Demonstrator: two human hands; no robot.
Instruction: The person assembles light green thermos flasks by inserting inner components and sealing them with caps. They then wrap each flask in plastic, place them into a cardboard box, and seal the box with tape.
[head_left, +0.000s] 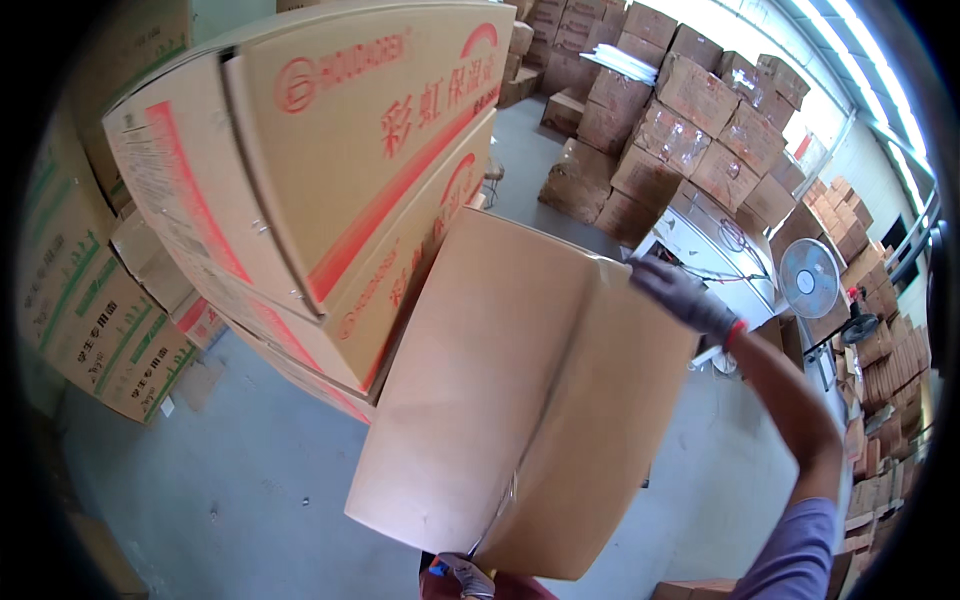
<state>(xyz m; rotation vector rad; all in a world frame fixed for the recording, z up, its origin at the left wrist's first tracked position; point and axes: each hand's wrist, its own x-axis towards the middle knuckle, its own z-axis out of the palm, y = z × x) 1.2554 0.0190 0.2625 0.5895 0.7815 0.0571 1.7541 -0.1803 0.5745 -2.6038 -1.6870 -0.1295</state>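
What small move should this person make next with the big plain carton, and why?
Perhaps press the carton's flaps level with the right hand, the left hand steadying the near edge: a dark seam shows between them, and the hands are already at its far and near ends.

The right hand (685, 298), in a dark grey glove, reaches out to the far right, slightly blurred, fingers pointing left. A red band (737, 333) circles its wrist. The right arm (790, 405) is bent at the elbow, its purple sleeve (795, 550) above the elbow. The left hand (468, 577), also gloved, sits low and near the middle, partly hidden.
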